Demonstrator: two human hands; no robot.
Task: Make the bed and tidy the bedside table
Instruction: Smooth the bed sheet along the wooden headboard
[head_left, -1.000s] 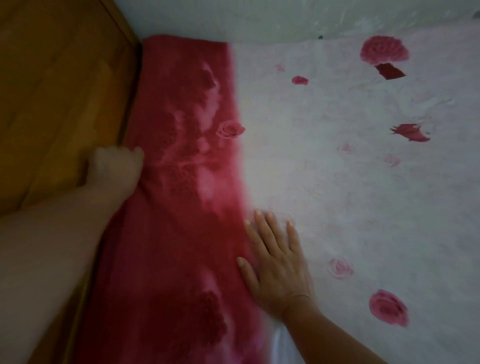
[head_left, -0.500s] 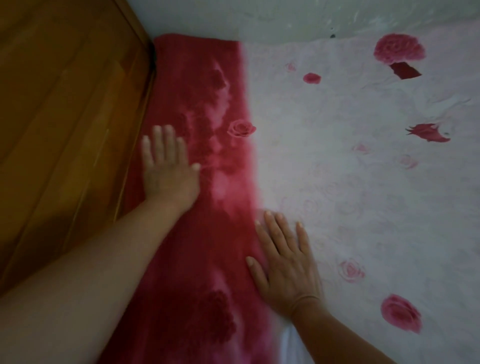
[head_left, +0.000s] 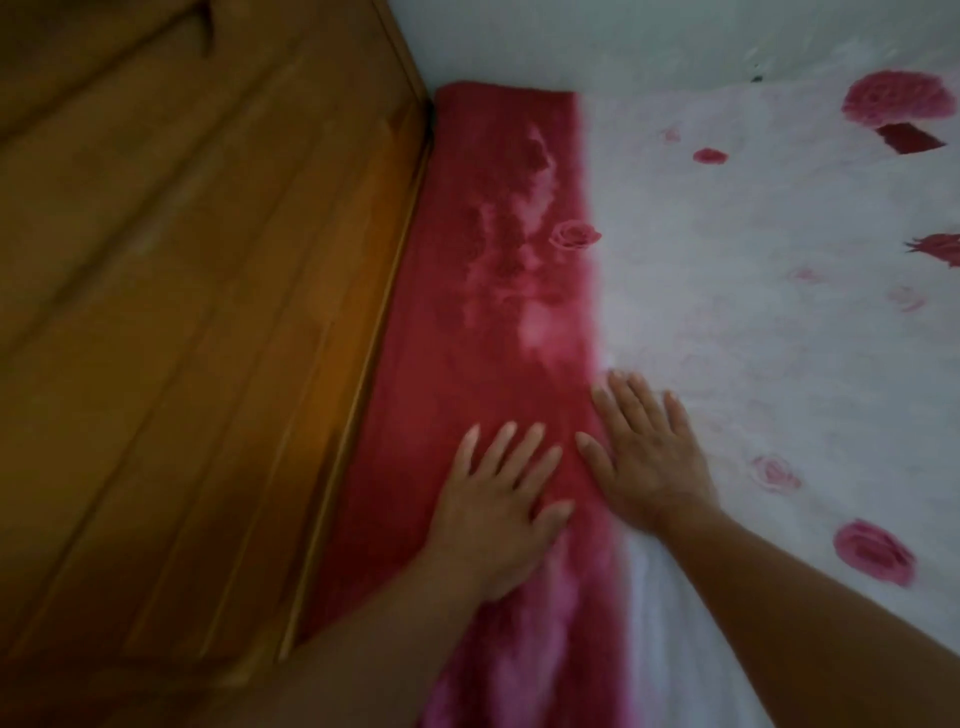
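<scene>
The bed is covered by a white sheet (head_left: 779, 338) printed with roses, spread flat up to a pale wall (head_left: 623, 41) at the far end. Along its left side a wooden board (head_left: 208, 312) is seen, and against this board lies the sheet's red band (head_left: 493, 234). The band's long axis runs from the near edge of the view away toward the wall, parallel to the board.

Both hands are laid palm down on the sheet, side by side and close together. The left hand (head_left: 498, 514) is set wholly on the red band, nearer the board. The right hand (head_left: 654, 467) is placed just beside it, across the line where red meets white. The fingers (head_left: 524, 441) of both are straight and spread, with nothing gripped, and are pointed along the band toward the wall.

The rest of the band thus lies ahead of the fingertips, so a smoothing stroke is judged to call for a push straight forward. The crease along the board is best reached by the left hand. The bedside table is not in view.
</scene>
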